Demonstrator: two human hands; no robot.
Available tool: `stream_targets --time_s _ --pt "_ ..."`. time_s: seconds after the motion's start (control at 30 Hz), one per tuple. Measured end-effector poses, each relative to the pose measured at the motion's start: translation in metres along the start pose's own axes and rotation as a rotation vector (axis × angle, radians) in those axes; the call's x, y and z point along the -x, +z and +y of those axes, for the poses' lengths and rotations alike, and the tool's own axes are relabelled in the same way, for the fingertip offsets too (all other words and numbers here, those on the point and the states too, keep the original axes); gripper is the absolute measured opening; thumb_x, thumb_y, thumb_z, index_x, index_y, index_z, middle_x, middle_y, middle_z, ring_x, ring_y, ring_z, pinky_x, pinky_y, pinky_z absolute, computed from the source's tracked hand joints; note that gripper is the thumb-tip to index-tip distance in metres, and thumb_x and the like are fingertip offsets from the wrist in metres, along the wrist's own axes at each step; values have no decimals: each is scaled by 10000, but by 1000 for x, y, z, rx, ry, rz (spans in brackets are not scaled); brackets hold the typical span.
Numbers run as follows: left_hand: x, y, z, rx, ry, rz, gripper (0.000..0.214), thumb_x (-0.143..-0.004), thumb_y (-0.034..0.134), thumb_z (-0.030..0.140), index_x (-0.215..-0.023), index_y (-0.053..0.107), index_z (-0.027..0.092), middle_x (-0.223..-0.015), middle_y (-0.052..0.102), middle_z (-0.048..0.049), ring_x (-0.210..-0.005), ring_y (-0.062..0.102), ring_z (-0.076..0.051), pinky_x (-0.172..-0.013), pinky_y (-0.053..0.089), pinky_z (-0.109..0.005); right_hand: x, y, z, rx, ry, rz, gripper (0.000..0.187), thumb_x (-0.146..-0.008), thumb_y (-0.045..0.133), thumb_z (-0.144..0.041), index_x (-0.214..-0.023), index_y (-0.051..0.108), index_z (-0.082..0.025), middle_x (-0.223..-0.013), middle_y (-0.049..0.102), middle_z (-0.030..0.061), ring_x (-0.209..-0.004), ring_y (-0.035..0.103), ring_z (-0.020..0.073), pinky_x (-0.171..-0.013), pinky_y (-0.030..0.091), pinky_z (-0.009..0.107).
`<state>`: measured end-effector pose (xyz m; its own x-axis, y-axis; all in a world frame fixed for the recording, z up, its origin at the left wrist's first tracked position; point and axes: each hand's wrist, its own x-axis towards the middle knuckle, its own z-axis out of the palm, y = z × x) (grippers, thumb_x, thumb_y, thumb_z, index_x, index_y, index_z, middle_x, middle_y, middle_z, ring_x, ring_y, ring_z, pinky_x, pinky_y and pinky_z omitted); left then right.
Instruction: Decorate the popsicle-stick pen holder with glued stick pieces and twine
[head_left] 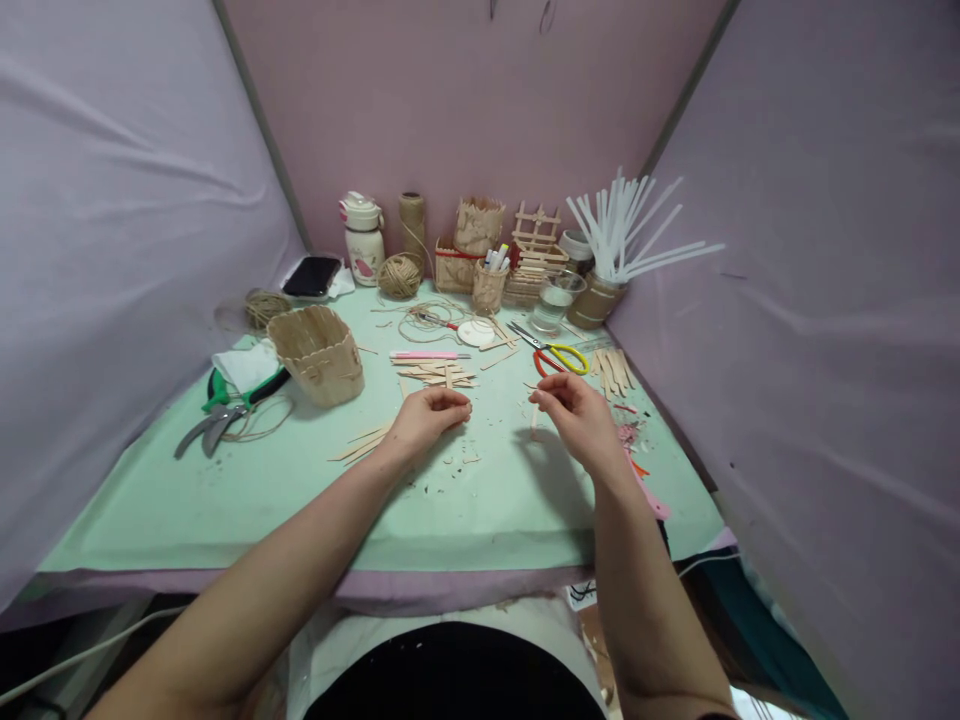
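Note:
My left hand point(429, 415) rests on the green table cover point(480, 500) with its fingers curled shut, right in front of a loose pile of flat wooden sticks point(436, 373). What it holds, if anything, is hidden. My right hand point(574, 410) hovers a little to the right, thumb and fingers pinched together on something too thin to name. A short stick piece point(534, 424) stands or lies just below that pinch. Small wood scraps point(459, 458) litter the cover between the two hands.
A stick-built basket point(319, 353) and green pruning shears point(225, 405) lie at left. Yellow-and-red scissors point(553, 352) and more sticks point(613, 370) lie at right. Twine balls point(399, 275), a bottle point(363, 238), a phone point(311, 276), a glass point(555, 300) and white rods point(622, 235) line the back.

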<state>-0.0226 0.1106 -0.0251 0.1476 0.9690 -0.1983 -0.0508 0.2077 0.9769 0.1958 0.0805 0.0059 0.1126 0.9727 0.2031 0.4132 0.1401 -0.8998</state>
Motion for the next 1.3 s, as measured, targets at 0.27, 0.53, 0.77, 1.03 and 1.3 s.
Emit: stream_targets --time_s 0.27,0.53,0.77,1.03,1.3 --pt "5 2 9 -83 -13 -2 234 -585 746 274 -789 695 171 -696 627 -20 -576 522 -99 -536 421 -250 11 -24 -2 632 -17 4 69 -818 562 -204 -811 630 -207 -808 684 38 -740 589 194 -664 361 299" --pt "3 2 6 -84 -12 -16 262 -596 740 327 -788 661 168 -712 622 -24 -590 536 -101 -529 422 -230 21 -20 3 918 -58 -183 194 -826 528 -110 -758 680 -208 -831 683 52 -796 584 211 -663 296 307" --pt "3 2 7 -53 -38 -30 217 -603 735 287 -772 658 176 -713 617 -11 -586 524 -89 -560 415 -241 25 -6 3 889 -86 -258 174 -849 545 -133 -779 689 -203 -869 689 64 -853 596 223 -763 328 328" --pt "4 2 5 -93 -16 -38 197 -610 717 291 -757 648 180 -651 595 0 -550 505 -101 -536 384 -260 1 -26 -9 1003 -112 -188 150 -860 543 -154 -803 675 -194 -867 694 82 -812 601 231 -652 315 304" --pt "3 6 -1 -591 286 -80 172 -725 597 293 -860 659 207 -751 670 -10 -704 602 -170 -689 450 -302 -65 -13 -13 1147 -142 -433 169 -806 579 -118 -813 737 -177 -877 707 122 -823 616 236 -616 330 287"
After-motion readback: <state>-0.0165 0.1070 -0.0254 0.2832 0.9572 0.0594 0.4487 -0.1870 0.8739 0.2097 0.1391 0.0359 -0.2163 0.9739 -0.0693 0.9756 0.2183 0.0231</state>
